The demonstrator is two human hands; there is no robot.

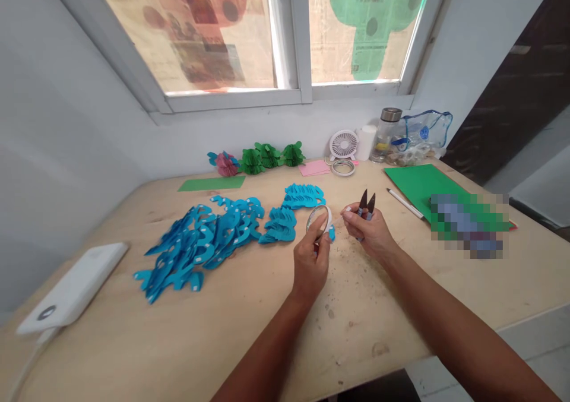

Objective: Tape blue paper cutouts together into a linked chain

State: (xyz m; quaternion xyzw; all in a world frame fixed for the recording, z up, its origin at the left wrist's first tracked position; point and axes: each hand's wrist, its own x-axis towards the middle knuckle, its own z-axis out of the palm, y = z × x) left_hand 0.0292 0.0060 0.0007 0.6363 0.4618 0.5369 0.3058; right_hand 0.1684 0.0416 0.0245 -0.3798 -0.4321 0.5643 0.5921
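Observation:
My left hand (310,258) is closed around a roll of white tape (328,215), with a small blue paper piece (332,232) at its fingertips. To its right, my right hand (370,231) holds dark-bladed scissors (367,203), blades pointing up and away. Its thumb and index finger pinch a small white bit (346,210), which looks like tape. Many blue paper cutouts with white squares (209,236) lie in a heap left of the hands. Two fanned blue stacks, one nearer (279,225) and one farther (305,195), rest beside my left hand.
Green paper (211,183), folded green shapes (268,156), pink paper (314,168), another tape roll (342,167), a small fan (344,145) and a bottle (385,136) line the back. A white pen (404,203) and green sheets (439,191) lie right; a white power bank (78,286) lies left.

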